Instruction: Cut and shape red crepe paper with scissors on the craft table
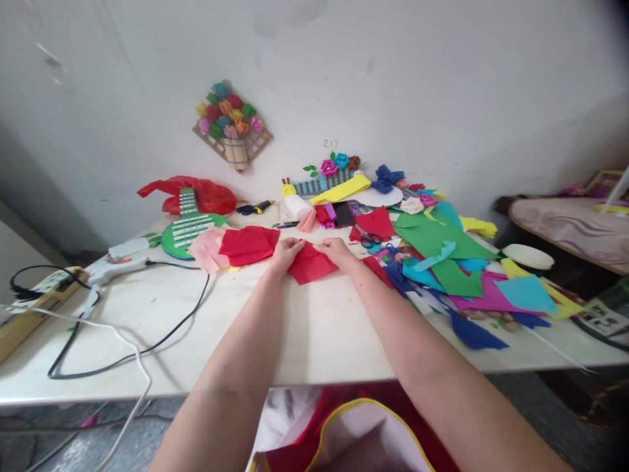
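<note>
Between my two hands, a piece of red crepe paper (313, 265) hangs just over the white table (329, 334). My left hand (287, 253) pinches its upper left edge. Its upper right edge is pinched by my right hand (335, 252). Left of my left hand lie more red paper (249, 245) and a pale pink piece (209, 249), partly overlapped by the red. Dark-handled scissors (369, 238) rest on a red sheet (381, 223) beyond my right hand.
A hot glue gun (115, 267) with a black cord lies at left, near a power strip (44, 295). Behind it sits a green guitar-shaped craft (189, 226). Coloured paper scraps, including a green sheet (442, 229), heap at right. A paper-flower decoration (230, 124) hangs on the wall.
</note>
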`<state>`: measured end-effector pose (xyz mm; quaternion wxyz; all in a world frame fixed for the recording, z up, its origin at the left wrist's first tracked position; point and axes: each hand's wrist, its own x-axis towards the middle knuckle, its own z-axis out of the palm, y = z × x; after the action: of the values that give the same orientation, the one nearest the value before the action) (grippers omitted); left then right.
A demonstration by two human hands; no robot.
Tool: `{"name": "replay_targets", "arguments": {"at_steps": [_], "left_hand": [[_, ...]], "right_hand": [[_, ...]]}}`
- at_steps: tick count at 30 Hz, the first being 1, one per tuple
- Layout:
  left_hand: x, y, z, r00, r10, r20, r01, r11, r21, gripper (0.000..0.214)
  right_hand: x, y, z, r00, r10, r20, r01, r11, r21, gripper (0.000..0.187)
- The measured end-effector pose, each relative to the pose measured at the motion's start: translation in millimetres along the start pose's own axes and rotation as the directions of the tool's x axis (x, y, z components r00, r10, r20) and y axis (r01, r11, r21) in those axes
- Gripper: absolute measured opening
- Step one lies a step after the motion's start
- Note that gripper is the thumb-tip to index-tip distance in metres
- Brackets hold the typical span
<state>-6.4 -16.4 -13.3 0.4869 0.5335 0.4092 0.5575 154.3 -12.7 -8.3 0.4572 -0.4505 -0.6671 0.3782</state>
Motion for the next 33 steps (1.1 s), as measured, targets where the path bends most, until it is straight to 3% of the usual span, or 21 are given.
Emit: {"name": "replay_targets", "arguments": {"at_steps": [5,10,18,25,33], "left_hand": [[-0.2,0.0,-0.1,1.000,0.002,0.003,-0.002,1.000,0.013,0.036],[0.9,-1.9,-1.0,1.000,0.010,0.025,-0.011,0.999,0.030,0.035],[-1.1,0.4,0.4,1.000,0.009,0.017,-0.010,0.998,0.059,0.035],[-0.4,-0.6,-0.3,0.997,0.008,0.073,-0.014,0.996,0.093,0.035],[-2.5,-1.6,-0.3,0.996,-0.004,0.093,-0.007,0.993,0.115,0.034]], "right_hand": [[-0.4,0.1,0.1,0.999,0.034,-0.014,-0.033,0.999,0.027,0.037],[-3.4,1.7,-0.4,0.993,0.088,0.083,-0.102,0.977,0.185,0.032],[-3.1,-3.3,-1.2,0.995,0.095,0.037,-0.099,0.984,0.150,0.029],[-8.6,-7.8,-0.3,0.974,0.118,0.194,-0.176,0.931,0.321,0.031],[-8.9,-9.7,0.8,0.982,0.129,0.135,-0.163,0.944,0.287,0.032]]}}
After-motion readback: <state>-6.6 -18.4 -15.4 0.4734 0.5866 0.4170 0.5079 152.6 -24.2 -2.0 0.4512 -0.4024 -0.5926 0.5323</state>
